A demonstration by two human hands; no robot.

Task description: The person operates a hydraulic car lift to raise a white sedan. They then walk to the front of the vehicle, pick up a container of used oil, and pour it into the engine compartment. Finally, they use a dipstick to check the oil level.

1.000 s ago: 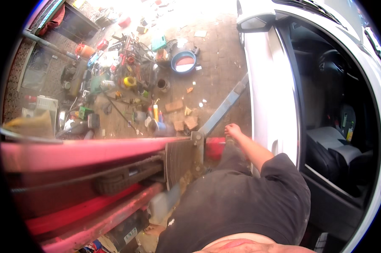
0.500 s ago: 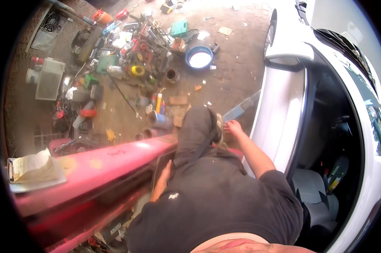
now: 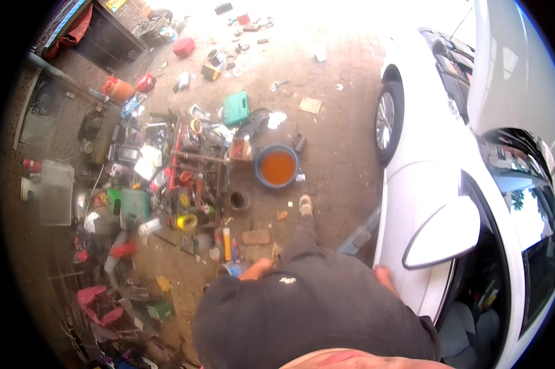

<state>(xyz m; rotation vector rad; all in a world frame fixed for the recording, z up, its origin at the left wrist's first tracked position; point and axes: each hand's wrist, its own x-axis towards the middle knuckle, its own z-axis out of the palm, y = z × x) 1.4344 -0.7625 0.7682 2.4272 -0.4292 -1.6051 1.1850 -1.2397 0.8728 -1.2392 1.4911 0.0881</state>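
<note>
My left hand [image 3: 259,269] is low in front of my dark shirt, above a blue can [image 3: 233,269] on the ground. Beside its fingertips shows a small tan thing [image 3: 276,251]; whether I hold it I cannot tell. My right hand [image 3: 384,275] hangs at my right side, close to the white car [image 3: 406,240]; touching or apart is unclear. Its fingers are too small and partly hidden to read. One shoe [image 3: 305,206] is stretched out ahead on the brick ground.
Ahead stands a blue basin [image 3: 258,175] of orange-brown liquid, near a dark pot [image 3: 239,200] and a brick [image 3: 256,237]. Tools and a green case [image 3: 236,108] crowd the left. On the right, the car's side mirror [image 3: 443,234] juts out beside an open door area.
I have moved forward past the red panel, which has left the view with the papers on it. The basin is nearer, and the car's mirror is beside me. My right arm has lowered.
</note>
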